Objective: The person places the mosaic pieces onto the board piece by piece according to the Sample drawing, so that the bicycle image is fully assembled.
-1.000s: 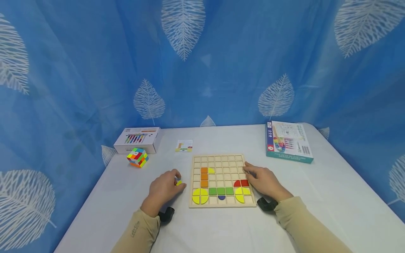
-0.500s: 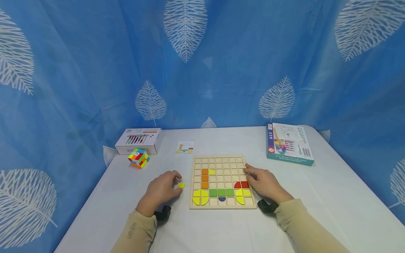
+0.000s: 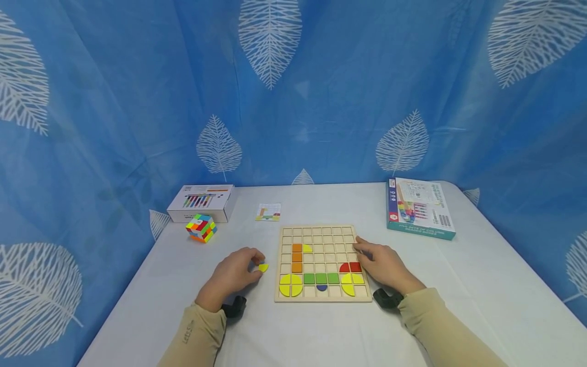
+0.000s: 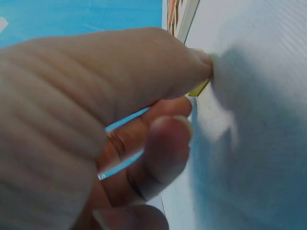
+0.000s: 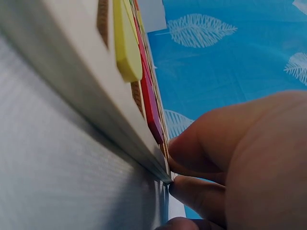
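Observation:
A wooden grid board [image 3: 329, 246] lies flat on the table, with yellow, orange, green, red and blue tiles set in some of its squares. Left of it, the thumb and index fingertip of my left hand [image 3: 234, 272] pinch a yellow quarter-circle tile [image 3: 263, 267] close to the tabletop. In the left wrist view the thumb hides most of that tile [image 4: 197, 89]. My right hand [image 3: 384, 262] holds the board's right edge. Seen from the right wrist, the fingertips [image 5: 184, 148] meet at the edge beside a red tile [image 5: 152, 117].
A small pattern card [image 3: 268, 212] lies beyond the board. A puzzle cube [image 3: 202, 228] and a white box [image 3: 202, 203] stand at the back left. At the back right lies a flat game box [image 3: 419, 206]. A blue leaf-print curtain [image 3: 339, 92] surrounds the table [image 3: 316, 331].
The left hand has drawn slightly left, away from the board, and the yellow quarter-circle tile shows more fully between its fingertips. The right hand stays at the board's edge.

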`<state>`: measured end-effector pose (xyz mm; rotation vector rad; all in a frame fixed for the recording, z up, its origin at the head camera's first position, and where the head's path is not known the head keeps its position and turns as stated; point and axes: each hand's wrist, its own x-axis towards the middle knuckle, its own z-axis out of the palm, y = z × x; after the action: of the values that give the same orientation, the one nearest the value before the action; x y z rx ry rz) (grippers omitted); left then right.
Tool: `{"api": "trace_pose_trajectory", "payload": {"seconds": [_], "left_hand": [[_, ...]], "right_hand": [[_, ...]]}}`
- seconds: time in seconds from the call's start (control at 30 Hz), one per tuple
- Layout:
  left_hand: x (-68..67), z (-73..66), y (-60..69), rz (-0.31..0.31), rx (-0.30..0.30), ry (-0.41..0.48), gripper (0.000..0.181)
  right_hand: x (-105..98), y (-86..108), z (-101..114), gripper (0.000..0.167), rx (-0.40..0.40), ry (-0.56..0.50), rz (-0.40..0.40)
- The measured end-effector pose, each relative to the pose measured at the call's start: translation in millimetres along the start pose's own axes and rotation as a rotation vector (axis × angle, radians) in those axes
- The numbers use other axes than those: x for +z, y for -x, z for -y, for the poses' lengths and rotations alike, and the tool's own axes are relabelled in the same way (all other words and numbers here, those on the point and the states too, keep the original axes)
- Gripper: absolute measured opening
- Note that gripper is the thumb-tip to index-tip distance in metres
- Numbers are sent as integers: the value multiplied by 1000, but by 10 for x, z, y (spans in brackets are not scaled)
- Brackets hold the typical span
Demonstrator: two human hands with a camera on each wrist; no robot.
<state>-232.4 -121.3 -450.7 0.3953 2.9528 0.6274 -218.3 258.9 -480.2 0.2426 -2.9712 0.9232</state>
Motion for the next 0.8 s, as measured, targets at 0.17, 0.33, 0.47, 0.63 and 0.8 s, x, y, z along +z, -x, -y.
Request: {"api": "trace_pose_trajectory", "payload": {"seconds": [0.17,0.33,0.47,0.63,0.8], "left_hand": [[6,13,-12,-6,15,15,30],[35,36,-28,-23,33,7,26],[66,48,-39,-43,64,-1,23],[96,25,-49,-56,86,-23,22],[97,-34,-39,-81,78,-26,23]], "right_hand": [[0,-2,-12,43,2,3,-4],[5,-4,-14,43,-7,0,2],[10,-5,-14,42,-9,0,5],[8,-7,-15,43,-2,3,8],[-4,-1,-1,43,-7,6,3]]}}
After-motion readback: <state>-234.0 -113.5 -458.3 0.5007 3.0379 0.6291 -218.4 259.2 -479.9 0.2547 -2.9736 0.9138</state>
